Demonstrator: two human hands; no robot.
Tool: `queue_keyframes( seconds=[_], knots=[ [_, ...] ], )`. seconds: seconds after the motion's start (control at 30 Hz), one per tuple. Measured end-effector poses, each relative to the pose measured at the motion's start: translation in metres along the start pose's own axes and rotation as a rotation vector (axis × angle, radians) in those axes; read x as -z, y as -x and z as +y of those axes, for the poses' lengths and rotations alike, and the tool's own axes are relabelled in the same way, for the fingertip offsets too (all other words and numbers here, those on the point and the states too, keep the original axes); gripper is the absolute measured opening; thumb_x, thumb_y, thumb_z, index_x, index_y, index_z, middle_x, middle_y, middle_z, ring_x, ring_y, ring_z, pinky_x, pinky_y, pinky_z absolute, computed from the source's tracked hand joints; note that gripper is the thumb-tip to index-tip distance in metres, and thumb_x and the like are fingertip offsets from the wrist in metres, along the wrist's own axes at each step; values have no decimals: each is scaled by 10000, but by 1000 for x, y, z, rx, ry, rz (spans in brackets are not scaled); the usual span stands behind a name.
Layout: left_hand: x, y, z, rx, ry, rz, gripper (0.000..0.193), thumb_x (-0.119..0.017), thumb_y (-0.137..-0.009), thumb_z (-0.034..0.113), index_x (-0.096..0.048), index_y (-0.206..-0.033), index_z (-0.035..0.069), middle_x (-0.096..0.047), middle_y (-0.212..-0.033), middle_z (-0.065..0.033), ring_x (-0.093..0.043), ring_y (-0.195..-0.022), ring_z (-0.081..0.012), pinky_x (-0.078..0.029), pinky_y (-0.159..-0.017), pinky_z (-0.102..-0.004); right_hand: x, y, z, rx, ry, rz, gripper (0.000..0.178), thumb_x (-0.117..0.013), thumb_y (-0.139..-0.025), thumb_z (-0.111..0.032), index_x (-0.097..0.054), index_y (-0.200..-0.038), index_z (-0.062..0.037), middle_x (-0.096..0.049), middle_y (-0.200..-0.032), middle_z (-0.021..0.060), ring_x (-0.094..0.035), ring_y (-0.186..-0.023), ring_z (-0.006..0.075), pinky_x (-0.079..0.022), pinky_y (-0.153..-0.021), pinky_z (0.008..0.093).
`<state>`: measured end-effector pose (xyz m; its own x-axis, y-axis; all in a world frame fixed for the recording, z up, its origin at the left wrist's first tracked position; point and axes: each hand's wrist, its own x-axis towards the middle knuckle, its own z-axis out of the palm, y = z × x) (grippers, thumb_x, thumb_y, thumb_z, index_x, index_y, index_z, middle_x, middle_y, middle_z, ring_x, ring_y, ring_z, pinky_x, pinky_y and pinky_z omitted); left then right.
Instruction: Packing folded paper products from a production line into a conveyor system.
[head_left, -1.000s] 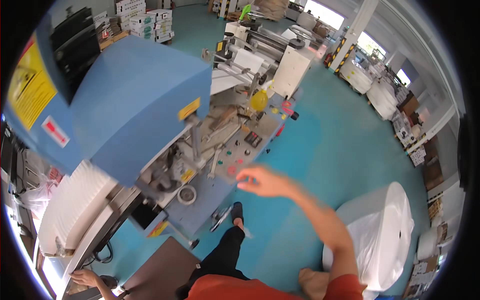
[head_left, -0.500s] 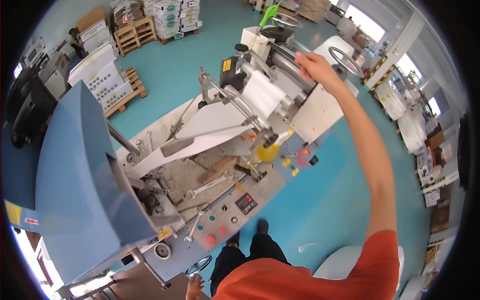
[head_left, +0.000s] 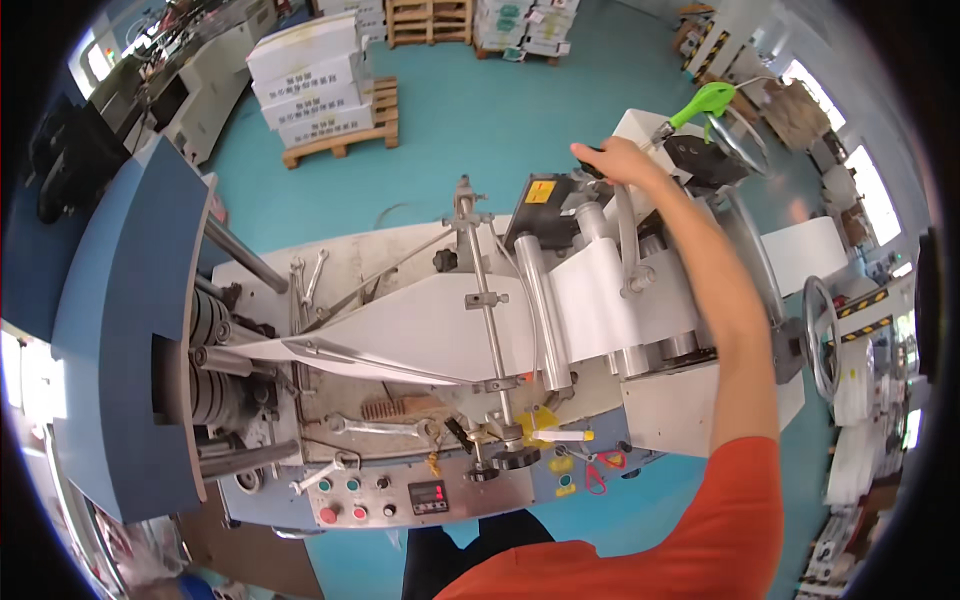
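Note:
My right hand (head_left: 628, 165) is stretched out over the far side of the machine, its fingers closed round a black knob (head_left: 592, 163). A curved metal lever (head_left: 628, 235) runs below that hand toward the rollers. White paper web (head_left: 595, 300) passes over the rollers and narrows into a folded sheet (head_left: 430, 315) toward the blue housing (head_left: 130, 340). A metal roller (head_left: 543, 310) stands beside the web. Just right of my hand, a green air blow gun (head_left: 705, 105) rests on the machine's top. My left hand is out of sight.
A wrench (head_left: 380, 428), a brush (head_left: 405, 406) and pink-handled scissors (head_left: 600, 470) lie along the near side. The button panel (head_left: 400, 500) sits at the front edge. Handwheels (head_left: 822, 340) stick out at the right. Boxes (head_left: 310, 80) stand on a pallet (head_left: 385, 110) behind.
My right hand has gone from hanging over the rollers to holding the black knob farther left. The view has turned, so the machine lies more level. My left hand has left the picture.

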<state>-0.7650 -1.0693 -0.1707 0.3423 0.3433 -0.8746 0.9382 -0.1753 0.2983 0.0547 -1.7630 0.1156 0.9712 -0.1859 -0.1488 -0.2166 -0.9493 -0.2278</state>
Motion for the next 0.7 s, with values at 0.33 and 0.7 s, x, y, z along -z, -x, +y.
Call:
queue_keyframes(
  seconds=[0.33,0.7],
  knots=[
    [-145,-8,46,-390,-423,-78,322,-616,-903,207,-594,-1218,144,-683,-993,-147,-656,-806,-270,-542,-724,-415,-19,-1,-27,73,435,131,469,-439,-974,-404,-683,-1034,-8,-676,-1116,144,-681,-848,308,-566,-752,400],
    [-161,31,107,-110,283,-27,509,-632,-868,123,-476,-1332,-17,-657,-1053,-191,-618,-932,-363,-510,-805,-422,-14,2,-21,55,346,384,561,-427,-974,-516,-541,-1262,-49,-670,-1022,143,-649,-991,352,-519,-845,482]
  ],
)
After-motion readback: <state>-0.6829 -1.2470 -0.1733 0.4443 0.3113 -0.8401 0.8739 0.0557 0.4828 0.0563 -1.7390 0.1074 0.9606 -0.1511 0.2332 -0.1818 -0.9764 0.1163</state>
